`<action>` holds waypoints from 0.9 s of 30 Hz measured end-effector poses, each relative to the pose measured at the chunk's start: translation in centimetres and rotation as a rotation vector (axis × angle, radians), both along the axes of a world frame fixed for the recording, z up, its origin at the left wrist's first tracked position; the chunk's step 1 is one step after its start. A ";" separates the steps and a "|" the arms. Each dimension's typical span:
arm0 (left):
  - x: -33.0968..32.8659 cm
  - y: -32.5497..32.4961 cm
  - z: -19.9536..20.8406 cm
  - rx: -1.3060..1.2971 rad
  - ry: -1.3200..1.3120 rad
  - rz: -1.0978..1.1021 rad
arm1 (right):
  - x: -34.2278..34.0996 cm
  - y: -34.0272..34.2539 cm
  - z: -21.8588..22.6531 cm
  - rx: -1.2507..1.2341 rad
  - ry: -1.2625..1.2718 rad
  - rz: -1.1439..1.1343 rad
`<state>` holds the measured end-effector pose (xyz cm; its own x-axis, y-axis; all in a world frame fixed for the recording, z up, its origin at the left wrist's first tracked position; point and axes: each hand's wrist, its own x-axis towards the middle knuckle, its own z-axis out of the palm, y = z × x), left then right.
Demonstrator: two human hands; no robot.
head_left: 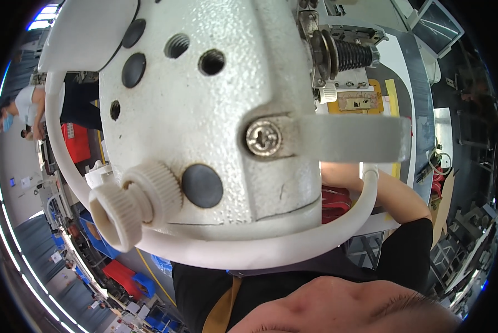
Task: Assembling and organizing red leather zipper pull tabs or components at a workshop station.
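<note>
The white head of a sewing machine (215,127) fills the middle of the view, very close. A bare forearm (399,194) with a black sleeve, my right one, reaches in from the right and passes behind the machine. Only skin near the wrist shows past the machine's edge; the fingers of my right hand are hidden there. My left hand does not show. Just below that forearm lie glossy red pieces (335,204), partly covered by the machine. A thread tension spring with discs (351,55) sticks out on the machine's right side. What my right hand touches is hidden.
A white curved tube (260,252) loops under the machine head, near a ribbed white knob (132,202). At right are a yellow plate (374,94) on the table and a screen (438,26). Red bins (76,141) and a masked person (24,108) appear at far left.
</note>
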<state>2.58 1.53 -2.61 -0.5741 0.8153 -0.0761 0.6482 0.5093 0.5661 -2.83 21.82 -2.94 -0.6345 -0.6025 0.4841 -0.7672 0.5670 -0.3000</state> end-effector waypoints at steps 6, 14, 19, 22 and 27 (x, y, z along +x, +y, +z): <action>0.2 -0.1 -0.8 0.077 -0.032 0.031 | -0.3 0.6 0.4 0.036 -0.078 0.047; -0.2 0.2 0.6 0.000 -0.007 0.041 | -0.6 0.7 0.1 -0.013 -0.084 0.060; -0.3 0.3 1.3 0.024 0.185 0.017 | -0.8 0.6 -0.3 -0.037 -0.063 0.070; -0.3 0.3 1.3 0.025 0.207 0.021 | -1.0 0.6 0.0 -0.027 -0.068 0.107; -0.1 0.2 0.7 -0.026 0.070 0.012 | -0.7 0.7 0.4 -0.019 -0.094 0.106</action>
